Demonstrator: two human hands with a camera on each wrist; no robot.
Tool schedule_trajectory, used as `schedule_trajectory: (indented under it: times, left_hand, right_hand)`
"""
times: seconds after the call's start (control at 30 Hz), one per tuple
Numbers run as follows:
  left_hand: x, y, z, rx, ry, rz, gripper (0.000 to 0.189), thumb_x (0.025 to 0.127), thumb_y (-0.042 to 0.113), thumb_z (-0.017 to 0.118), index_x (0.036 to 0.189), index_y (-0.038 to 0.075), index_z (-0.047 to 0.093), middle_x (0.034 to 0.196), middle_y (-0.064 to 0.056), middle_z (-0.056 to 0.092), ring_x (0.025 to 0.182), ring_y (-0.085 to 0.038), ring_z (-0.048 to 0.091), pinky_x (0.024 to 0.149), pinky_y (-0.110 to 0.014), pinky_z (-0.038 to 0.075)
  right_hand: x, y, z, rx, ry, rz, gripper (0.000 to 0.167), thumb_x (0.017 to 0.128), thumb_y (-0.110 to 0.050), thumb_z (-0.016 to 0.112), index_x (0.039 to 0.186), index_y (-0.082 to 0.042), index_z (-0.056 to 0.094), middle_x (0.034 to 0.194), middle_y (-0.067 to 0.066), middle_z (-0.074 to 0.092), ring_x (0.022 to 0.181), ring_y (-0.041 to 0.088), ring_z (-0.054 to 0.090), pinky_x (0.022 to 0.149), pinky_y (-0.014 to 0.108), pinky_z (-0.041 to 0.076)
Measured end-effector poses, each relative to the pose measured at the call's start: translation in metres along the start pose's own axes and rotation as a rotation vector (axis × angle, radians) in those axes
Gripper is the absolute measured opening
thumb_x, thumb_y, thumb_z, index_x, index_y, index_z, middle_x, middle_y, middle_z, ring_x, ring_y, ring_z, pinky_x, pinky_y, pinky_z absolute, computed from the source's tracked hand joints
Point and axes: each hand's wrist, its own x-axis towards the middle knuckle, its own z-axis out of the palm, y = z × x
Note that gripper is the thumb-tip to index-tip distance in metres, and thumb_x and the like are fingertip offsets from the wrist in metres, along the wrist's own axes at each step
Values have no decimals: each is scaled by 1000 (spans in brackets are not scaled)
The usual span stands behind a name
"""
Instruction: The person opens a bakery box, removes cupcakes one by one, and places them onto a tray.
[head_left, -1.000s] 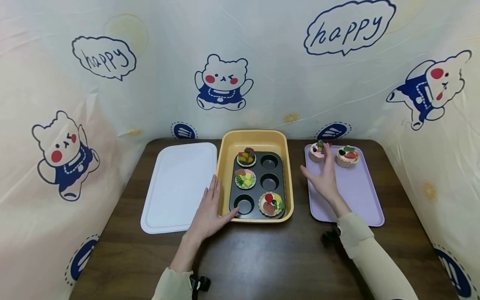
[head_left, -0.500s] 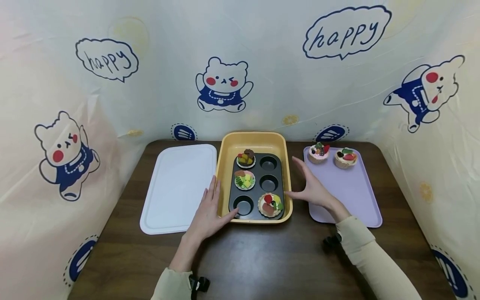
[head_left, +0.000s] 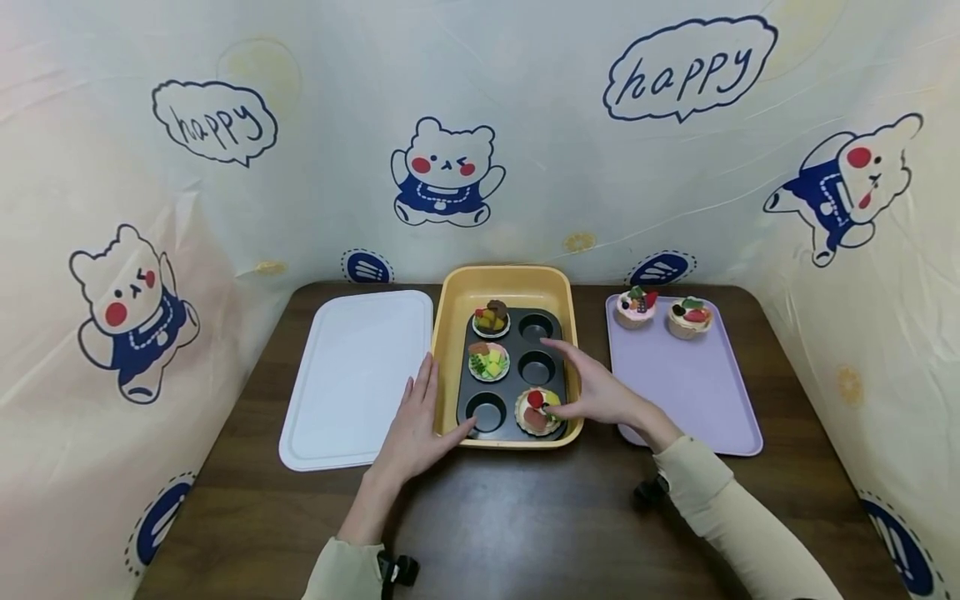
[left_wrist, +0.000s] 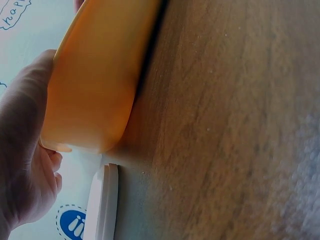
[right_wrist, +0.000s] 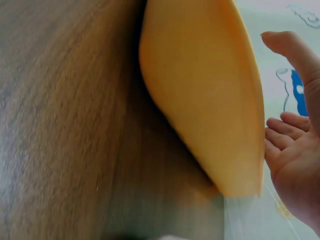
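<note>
In the head view a yellow tray (head_left: 450, 287) holds a dark muffin tin (head_left: 512, 400). Tarts with colourful toppings fill three cups: a dark-topped tart (head_left: 491, 317), a green-and-yellow-topped tart (head_left: 488, 362) and a larger fruit tart (head_left: 534, 414) at the near right. My left hand (head_left: 416, 425) rests at the yellow tray's near left corner, fingers straight along its side and thumb over the rim. My right hand (head_left: 603, 392) reaches over the right rim with thumb and fingers spread. Its thumb overlaps the fruit tart in this view; nothing is held.
On the left lies a white tray (head_left: 352, 383). A lilac tray (head_left: 682, 392) on the right bears a pink-cream tart (head_left: 635, 308) and a white-cream tart (head_left: 688, 318) at its far end. Behind the brown table (head_left: 487, 517) hangs a printed cloth (head_left: 540, 150).
My right hand has moved left from above the lilac tray to over the yellow tray's right side, still spread. My left hand has stayed in place.
</note>
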Motion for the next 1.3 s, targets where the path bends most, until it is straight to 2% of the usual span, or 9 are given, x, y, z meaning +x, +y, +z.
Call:
schedule_trajectory:
  times: [0.23,0.5,0.63,0.77,0.97,1.13,1.3]
  left_hand:
    - [-1,1,2,-4,-12,-8,123,93,70,73,178,14,5,189,0,-4,174,-37,16,142,-54,15]
    - [0,2,0,2,-1,1,123,93,71,72,178,12,7,189,-3,-1,173,-37,17,142,-55,16]
    - [1,2,0,1,-6,8,123,93,71,72,178,11,7,189,-4,-2,173,-38,17,142,-55,16]
    - [1,2,0,-2,0,14,122,93,71,72,178,10,8,189,-4,-2,173,-38,18,142,-55,16]
    - [1,0,0,-5,0,9,123,93,71,72,178,11,8,189,-3,-3,173,-39,19,142,-56,17]
    - [1,0,1,-13,-7,-16,123,93,70,74,178,13,7,189,-3,-4,172,-42,19,141,-57,18]
    - [2,2,2,-18,-8,-27,122,93,70,73,178,14,6,189,-2,-4,172,-42,19,141,-58,19]
  right_hand:
    - [7,-10,8,-89,-119,-27,101,83,-34,96,163,-2,43,163,21,54,149,41,55,127,64,45]
    - [11,-17,4,-166,-256,-51,95,83,-32,96,158,1,47,153,20,60,141,35,60,124,58,50]
    - [12,-19,4,-230,-289,-63,92,80,-32,99,153,0,51,150,17,62,135,30,62,122,55,53]
    - [14,-21,7,-312,-284,-67,81,79,-30,100,144,-4,60,144,12,63,128,26,61,118,52,56]
    - [15,-21,15,-423,-249,-74,68,77,-26,101,133,-5,68,148,14,62,132,31,61,117,52,57]
    - [14,-18,19,-450,-198,-105,54,77,-25,97,121,-6,71,132,9,67,117,24,61,102,43,58]
    - [11,-15,19,-421,-159,-100,55,76,-26,96,120,-9,68,122,5,67,112,21,58,97,39,55]
